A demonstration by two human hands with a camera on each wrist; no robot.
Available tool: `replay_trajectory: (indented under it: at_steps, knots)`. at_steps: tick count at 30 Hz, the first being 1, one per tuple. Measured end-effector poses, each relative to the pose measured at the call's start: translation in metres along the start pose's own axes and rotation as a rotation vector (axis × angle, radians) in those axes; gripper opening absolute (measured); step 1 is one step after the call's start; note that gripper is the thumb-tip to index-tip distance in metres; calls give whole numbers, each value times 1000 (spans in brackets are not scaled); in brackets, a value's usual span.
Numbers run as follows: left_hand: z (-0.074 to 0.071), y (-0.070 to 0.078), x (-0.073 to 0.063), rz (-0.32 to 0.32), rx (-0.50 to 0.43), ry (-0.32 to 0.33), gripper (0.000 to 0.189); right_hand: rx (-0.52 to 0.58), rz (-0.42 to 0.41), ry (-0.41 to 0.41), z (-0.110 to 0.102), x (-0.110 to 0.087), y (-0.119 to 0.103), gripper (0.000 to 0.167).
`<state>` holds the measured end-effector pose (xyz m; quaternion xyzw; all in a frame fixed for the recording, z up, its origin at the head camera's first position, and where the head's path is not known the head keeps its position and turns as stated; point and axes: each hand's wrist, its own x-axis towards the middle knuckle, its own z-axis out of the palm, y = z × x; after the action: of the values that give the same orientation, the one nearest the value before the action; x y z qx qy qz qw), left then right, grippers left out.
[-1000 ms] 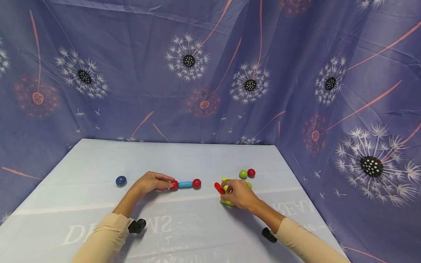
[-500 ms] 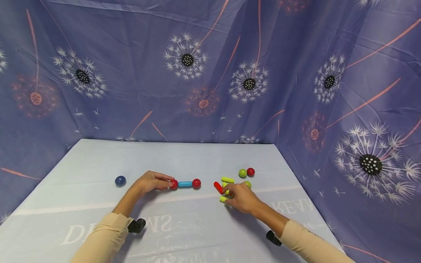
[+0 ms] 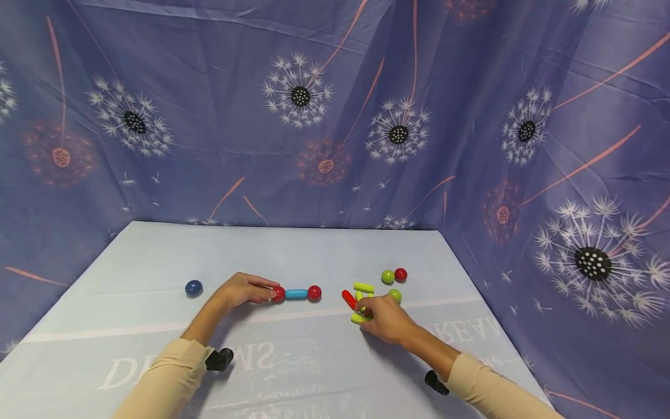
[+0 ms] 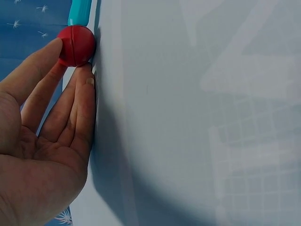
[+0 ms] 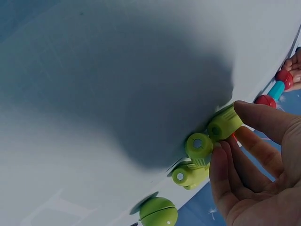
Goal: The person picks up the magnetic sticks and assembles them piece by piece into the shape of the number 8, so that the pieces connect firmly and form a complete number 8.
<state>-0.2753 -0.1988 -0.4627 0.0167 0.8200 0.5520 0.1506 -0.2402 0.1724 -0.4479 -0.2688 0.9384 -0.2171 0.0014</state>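
On my head feed the left hand [image 3: 241, 289] has thumb and fingers pinching a red ball [image 3: 278, 294]. Blue rod [image 3: 296, 294] meets that ball just ahead of the fingertips; second red ball [image 3: 314, 293] at the rod's other end, all in line on the counter [image 3: 314, 361]. Right hand [image 3: 385, 319]: I see thumb and fingers pinching a green rod [image 3: 359, 318]. Other green rods [image 3: 363, 287] just beyond those fingers, partly hidden, can't count them. Red rod [image 3: 349, 300] slants just left of the right fingertips. Past the right knuckles, green ball [image 3: 395, 296]; farther out, another green ball [image 3: 388, 276] beside a third red ball [image 3: 401, 274]. Blue ball [image 3: 193, 288] well apart from the left fingers, off to their left. Behind the hands I get cream sleeves [image 3: 170, 375] and black wrist cameras [image 3: 218, 359]; beyond the counter, purple dandelion-print cloth [image 3: 225, 128].
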Motion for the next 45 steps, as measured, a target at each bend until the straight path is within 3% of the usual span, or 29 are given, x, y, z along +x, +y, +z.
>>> replay_trajectory:
  at_steps: [16,23,31,45]
  knots:
    - [-2,1,-2,-1,13,-2,41,-40,14,-6,8,3,-7,26]
    - [-4,0,-4,-4,55,3,42,-17,-36,6,8,12,-19,25]
    - [0,1,-1,11,33,-4,42,37,-72,7,8,22,-29,26]
    - [0,2,-1,10,8,-6,41,99,12,-60,12,39,-47,28]
